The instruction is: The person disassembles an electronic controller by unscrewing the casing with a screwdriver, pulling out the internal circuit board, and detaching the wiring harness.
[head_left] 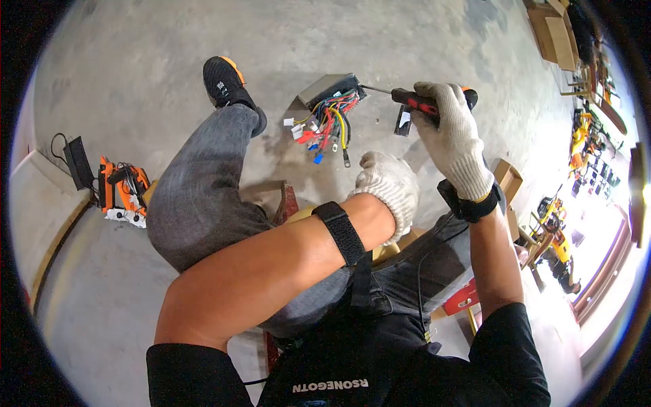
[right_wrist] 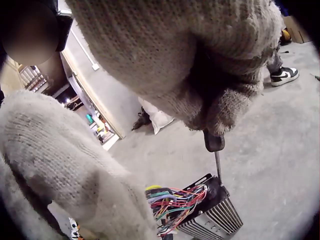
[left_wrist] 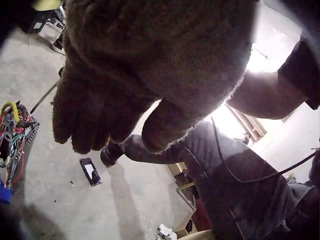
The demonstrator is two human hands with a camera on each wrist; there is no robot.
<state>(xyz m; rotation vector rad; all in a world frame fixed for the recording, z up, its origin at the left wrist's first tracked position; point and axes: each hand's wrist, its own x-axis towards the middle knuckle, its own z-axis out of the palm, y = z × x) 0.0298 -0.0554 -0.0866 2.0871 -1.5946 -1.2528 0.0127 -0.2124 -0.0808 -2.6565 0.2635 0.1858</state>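
Observation:
In the head view, my gloved right hand (head_left: 453, 132) grips the red and black handle of a screwdriver (head_left: 412, 100). Its shaft reaches left to the end of a finned metal box (head_left: 325, 88); the right wrist view has the shaft (right_wrist: 218, 165) meeting one corner of the box (right_wrist: 215, 220). Coloured wires (head_left: 332, 119) with connectors and ring terminals spill from the box onto the floor. My gloved left hand (head_left: 390, 183) hangs in front of my lap, apart from the box, fingers relaxed and nothing seen in them (left_wrist: 135, 75).
A small dark piece with a white label (head_left: 403, 121) lies on the floor right of the box. My shoe (head_left: 224, 81) is to its left. Orange equipment (head_left: 122, 186) stands far left, cardboard boxes (head_left: 553, 34) at upper right. A cable (head_left: 419, 278) runs over my leg.

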